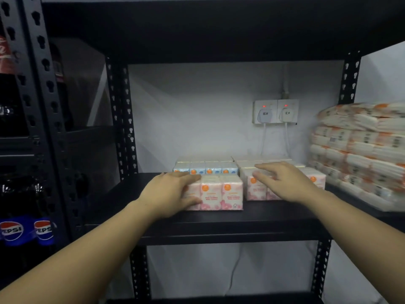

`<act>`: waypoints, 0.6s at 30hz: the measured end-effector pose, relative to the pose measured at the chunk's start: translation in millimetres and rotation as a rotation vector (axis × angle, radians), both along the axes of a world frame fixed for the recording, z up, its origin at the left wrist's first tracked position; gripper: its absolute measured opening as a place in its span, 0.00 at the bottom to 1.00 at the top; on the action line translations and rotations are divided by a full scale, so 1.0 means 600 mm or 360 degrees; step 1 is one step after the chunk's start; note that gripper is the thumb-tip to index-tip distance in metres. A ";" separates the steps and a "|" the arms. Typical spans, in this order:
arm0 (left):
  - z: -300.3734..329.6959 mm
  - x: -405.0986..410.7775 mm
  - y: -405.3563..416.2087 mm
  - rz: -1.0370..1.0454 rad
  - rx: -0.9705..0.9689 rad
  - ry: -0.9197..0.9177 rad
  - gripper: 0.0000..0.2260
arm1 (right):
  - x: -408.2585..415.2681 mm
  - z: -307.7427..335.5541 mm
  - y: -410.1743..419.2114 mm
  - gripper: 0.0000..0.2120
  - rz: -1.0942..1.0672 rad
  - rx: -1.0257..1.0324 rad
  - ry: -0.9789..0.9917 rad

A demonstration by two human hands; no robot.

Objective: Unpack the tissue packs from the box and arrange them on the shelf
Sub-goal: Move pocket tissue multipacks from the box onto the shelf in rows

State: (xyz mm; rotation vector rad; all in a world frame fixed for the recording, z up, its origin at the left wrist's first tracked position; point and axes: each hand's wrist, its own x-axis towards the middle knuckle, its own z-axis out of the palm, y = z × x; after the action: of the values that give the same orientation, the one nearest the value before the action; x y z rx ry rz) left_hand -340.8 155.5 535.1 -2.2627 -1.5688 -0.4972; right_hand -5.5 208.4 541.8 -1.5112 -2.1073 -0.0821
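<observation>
Two pink tissue packs stand side by side on the black shelf [219,224]. My left hand [171,191] grips the left end of the nearer pink pack [221,194], fingers over its top and thumb on its front. On top of the other pink pack [258,189], a little farther back to the right, my right hand [282,183] rests with straight, spread fingers. A blue tissue pack [206,168] stands behind the left pink one, near the wall. No box is in view.
A tall stack of orange-and-white tissue bundles [361,154] fills the shelf's right end. Two plugged wall sockets [276,111] with hanging cables sit behind the packs. Pepsi bottles [26,231] stand on the neighbouring rack at left. An upper shelf board [197,36] hangs overhead.
</observation>
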 end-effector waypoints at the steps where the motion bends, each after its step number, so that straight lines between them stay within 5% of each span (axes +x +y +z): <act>1: 0.001 -0.003 0.003 0.0008 -0.0010 -0.0008 0.32 | 0.013 -0.005 0.004 0.36 -0.0042 -0.0030 -0.0072; 4: 0.003 -0.003 0.021 0.0022 -0.0051 -0.0029 0.33 | 0.028 -0.018 0.010 0.34 -0.0109 -0.0059 -0.0312; 18: -0.010 0.037 0.089 0.0070 -0.0038 -0.0003 0.33 | 0.045 -0.035 0.033 0.28 -0.0060 0.0055 -0.0248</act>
State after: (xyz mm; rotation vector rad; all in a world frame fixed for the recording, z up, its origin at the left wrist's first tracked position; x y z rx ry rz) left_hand -318.5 208.8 529.4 -2.2410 -1.6301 -0.4715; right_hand 21.4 228.0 520.7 -1.5695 -2.1860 -0.2564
